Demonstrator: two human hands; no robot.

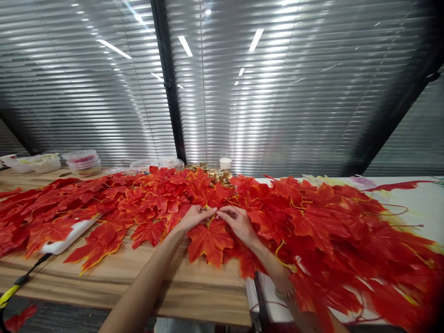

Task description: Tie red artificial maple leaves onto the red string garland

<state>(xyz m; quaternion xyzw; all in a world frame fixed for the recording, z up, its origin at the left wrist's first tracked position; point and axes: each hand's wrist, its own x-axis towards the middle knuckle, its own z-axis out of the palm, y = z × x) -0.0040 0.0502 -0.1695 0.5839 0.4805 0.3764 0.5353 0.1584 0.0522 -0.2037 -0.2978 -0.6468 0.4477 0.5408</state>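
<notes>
My left hand (194, 218) and my right hand (240, 224) meet above the wooden tabletop, fingertips pinched close together. Just below them hangs an orange-red artificial maple leaf (211, 241), its yellow stem (209, 222) running up to the fingertips. What exactly lies between the finger pads is too small to make out fully. Around both hands spreads a thick heap of similar red leaves (152, 203) with thin yellow stems. More of them pile up at the right (322, 226), where my right forearm passes beneath some leaves.
A white power strip (74, 236) with a black and yellow cable lies at the left. Along the back stand stacked plastic tubs (82, 163), gold-coloured packets (221, 175) and a white paper cup (225, 163). Window blinds (263, 101) rise behind. A white table (430, 212) adjoins at the right.
</notes>
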